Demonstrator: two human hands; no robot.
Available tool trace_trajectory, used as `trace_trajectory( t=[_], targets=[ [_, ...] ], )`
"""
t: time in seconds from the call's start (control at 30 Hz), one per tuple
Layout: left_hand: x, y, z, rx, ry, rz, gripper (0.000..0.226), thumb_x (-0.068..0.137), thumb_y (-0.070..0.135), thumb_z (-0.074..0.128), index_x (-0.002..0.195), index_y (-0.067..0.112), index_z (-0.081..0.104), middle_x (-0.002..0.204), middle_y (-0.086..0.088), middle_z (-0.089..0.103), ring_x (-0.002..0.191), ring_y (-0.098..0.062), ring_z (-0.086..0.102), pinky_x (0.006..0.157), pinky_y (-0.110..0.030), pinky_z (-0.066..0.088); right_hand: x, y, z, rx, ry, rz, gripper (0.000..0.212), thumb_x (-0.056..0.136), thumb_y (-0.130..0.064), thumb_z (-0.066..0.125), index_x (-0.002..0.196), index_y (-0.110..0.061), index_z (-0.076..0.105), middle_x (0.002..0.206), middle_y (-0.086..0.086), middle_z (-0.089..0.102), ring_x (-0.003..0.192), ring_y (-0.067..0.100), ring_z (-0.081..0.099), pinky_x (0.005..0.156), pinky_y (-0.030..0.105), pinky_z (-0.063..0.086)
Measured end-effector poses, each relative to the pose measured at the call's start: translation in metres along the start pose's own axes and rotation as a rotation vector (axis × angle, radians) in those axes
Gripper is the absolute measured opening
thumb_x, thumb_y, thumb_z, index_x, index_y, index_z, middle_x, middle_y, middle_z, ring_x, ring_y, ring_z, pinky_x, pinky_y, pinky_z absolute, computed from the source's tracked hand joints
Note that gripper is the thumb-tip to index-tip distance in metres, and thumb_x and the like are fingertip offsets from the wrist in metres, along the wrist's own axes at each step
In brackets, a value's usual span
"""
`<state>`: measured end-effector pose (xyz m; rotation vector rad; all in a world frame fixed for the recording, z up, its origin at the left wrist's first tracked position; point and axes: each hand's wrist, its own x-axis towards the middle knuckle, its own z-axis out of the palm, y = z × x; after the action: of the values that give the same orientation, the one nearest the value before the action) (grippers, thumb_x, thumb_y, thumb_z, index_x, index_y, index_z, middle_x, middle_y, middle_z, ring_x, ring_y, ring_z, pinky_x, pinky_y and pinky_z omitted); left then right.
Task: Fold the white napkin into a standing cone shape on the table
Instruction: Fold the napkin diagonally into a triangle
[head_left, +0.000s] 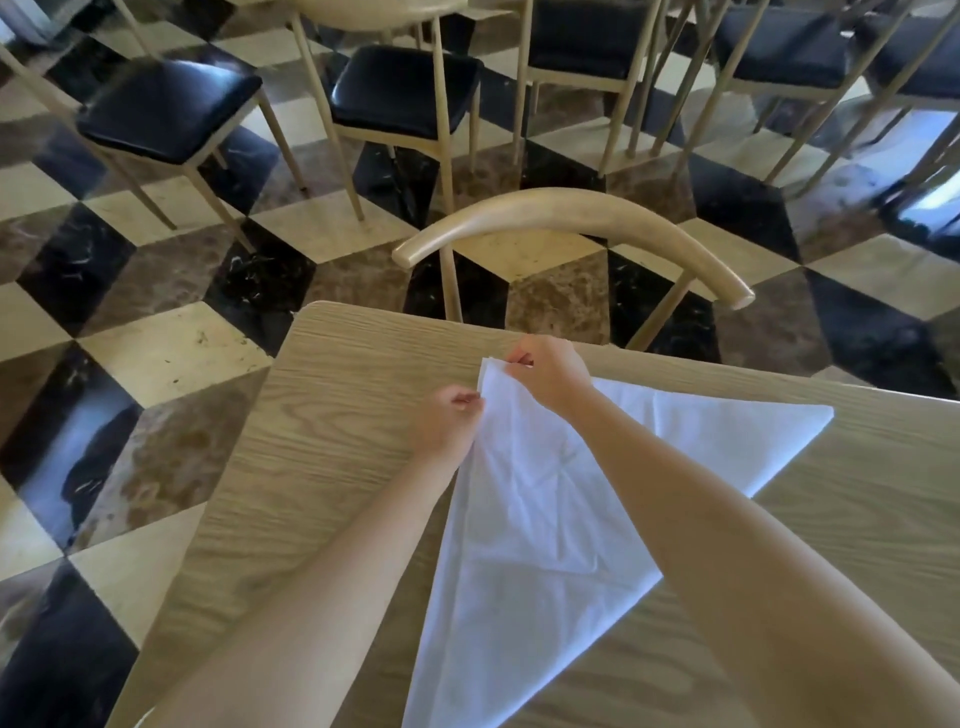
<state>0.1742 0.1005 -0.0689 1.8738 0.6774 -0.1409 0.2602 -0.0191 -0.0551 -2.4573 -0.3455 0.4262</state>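
The white napkin (540, 525) lies flat on the wooden table (322, 457), folded into a large triangle with one point toward the far left corner, one at the right and one near the bottom edge of the view. My left hand (447, 426) pinches the napkin's left edge just below the far point. My right hand (545, 371) pinches the top layer at that far point, its forearm crossing over the cloth and hiding part of it.
A chair with a curved wooden backrest (571, 223) stands just beyond the table's far edge. Several chairs with black seats (405, 88) stand farther back on the checkered marble floor (156, 353). The table's left corner (306, 312) is close to my hands.
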Motion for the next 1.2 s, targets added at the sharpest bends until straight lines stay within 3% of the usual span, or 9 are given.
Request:
trace_trajectory(
  t=[0.17, 0.27, 0.37, 0.5, 0.77, 0.9, 1.03, 1.13, 1.2],
  targets=[
    [0.014, -0.012, 0.003, 0.055, 0.012, -0.015, 0.020, 0.075, 0.029, 0.058, 0.082, 0.015, 0.070, 0.076, -0.006, 0.071, 0.078, -0.028, 0.067, 0.074, -0.048, 0.056, 0.010, 0.009, 0.020, 0.019, 0.051, 0.039, 0.013, 0.086, -0.017, 0.059, 0.090, -0.011, 0.070, 0.095, 0.004, 0.069, 0.088, 0.021, 0.061, 0.074, 0.035, 0.050],
    [0.011, -0.006, 0.004, 0.092, 0.039, -0.001, 0.017, 0.081, 0.026, 0.061, 0.090, 0.014, 0.069, 0.085, -0.002, 0.071, 0.080, -0.021, 0.067, 0.072, -0.036, 0.054, 0.012, 0.010, 0.027, 0.036, 0.117, 0.025, 0.011, 0.083, -0.015, 0.061, 0.084, -0.010, 0.070, 0.088, 0.005, 0.070, 0.085, 0.022, 0.061, 0.072, 0.035, 0.050],
    [0.010, -0.006, 0.006, 0.140, 0.068, 0.007, 0.021, 0.082, 0.023, 0.062, 0.101, 0.014, 0.069, 0.095, 0.003, 0.070, 0.087, -0.013, 0.062, 0.067, -0.024, 0.041, 0.012, 0.011, 0.031, 0.047, 0.168, 0.004, 0.011, 0.081, -0.013, 0.061, 0.081, -0.007, 0.070, 0.084, 0.006, 0.069, 0.083, 0.023, 0.059, 0.072, 0.036, 0.049],
    [0.007, -0.007, 0.008, 0.153, 0.081, 0.029, 0.022, 0.083, 0.020, 0.061, 0.103, 0.014, 0.067, 0.097, 0.004, 0.069, 0.084, -0.009, 0.059, 0.059, -0.014, 0.036, 0.012, 0.008, 0.032, 0.066, 0.208, 0.018, 0.011, 0.081, -0.011, 0.059, 0.078, -0.008, 0.069, 0.084, 0.005, 0.069, 0.085, 0.024, 0.059, 0.077, 0.039, 0.047],
    [0.008, -0.012, 0.012, 0.200, 0.121, 0.054, 0.014, 0.086, 0.020, 0.057, 0.096, 0.016, 0.065, 0.093, 0.004, 0.068, 0.086, -0.015, 0.062, 0.073, -0.033, 0.051, 0.015, 0.006, 0.039, 0.083, 0.265, 0.063, 0.010, 0.080, -0.011, 0.058, 0.075, -0.012, 0.066, 0.087, 0.002, 0.067, 0.090, 0.022, 0.056, 0.084, 0.039, 0.043],
    [0.008, -0.013, 0.013, 0.326, 0.151, 0.143, 0.013, 0.089, 0.020, 0.054, 0.097, 0.016, 0.064, 0.091, 0.003, 0.067, 0.084, -0.016, 0.060, 0.072, -0.034, 0.050, 0.013, 0.006, 0.044, 0.075, 0.297, 0.077, 0.007, 0.083, -0.012, 0.057, 0.083, -0.013, 0.064, 0.098, 0.002, 0.064, 0.101, 0.021, 0.051, 0.088, 0.033, 0.035],
    [0.005, -0.012, 0.014, 0.379, 0.172, 0.185, 0.013, 0.090, 0.019, 0.053, 0.099, 0.016, 0.061, 0.097, 0.000, 0.066, 0.087, -0.019, 0.060, 0.076, -0.040, 0.050, 0.002, 0.006, 0.037, 0.008, 0.291, -0.003, 0.016, 0.088, -0.013, 0.052, 0.100, -0.010, 0.062, 0.109, 0.006, 0.061, 0.108, 0.025, 0.048, 0.096, 0.037, 0.038],
    [-0.010, -0.016, 0.010, 0.317, 0.147, 0.181, 0.012, 0.088, 0.017, 0.054, 0.099, 0.013, 0.057, 0.093, -0.001, 0.063, 0.083, -0.020, 0.058, 0.075, -0.040, 0.048, -0.028, 0.011, 0.030, -0.121, 0.229, -0.121, 0.031, 0.091, -0.013, 0.049, 0.120, -0.009, 0.056, 0.126, 0.006, 0.057, 0.120, 0.026, 0.045, 0.104, 0.038, 0.033],
    [-0.030, -0.027, 0.005, 0.225, 0.095, 0.166, 0.016, 0.087, 0.016, 0.056, 0.103, 0.014, 0.055, 0.088, 0.001, 0.060, 0.080, -0.020, 0.058, 0.076, -0.040, 0.049, -0.060, 0.017, 0.037, -0.163, 0.215, -0.204, 0.034, 0.090, -0.013, 0.047, 0.123, -0.007, 0.056, 0.129, 0.009, 0.057, 0.124, 0.029, 0.047, 0.107, 0.041, 0.033]
  ],
)
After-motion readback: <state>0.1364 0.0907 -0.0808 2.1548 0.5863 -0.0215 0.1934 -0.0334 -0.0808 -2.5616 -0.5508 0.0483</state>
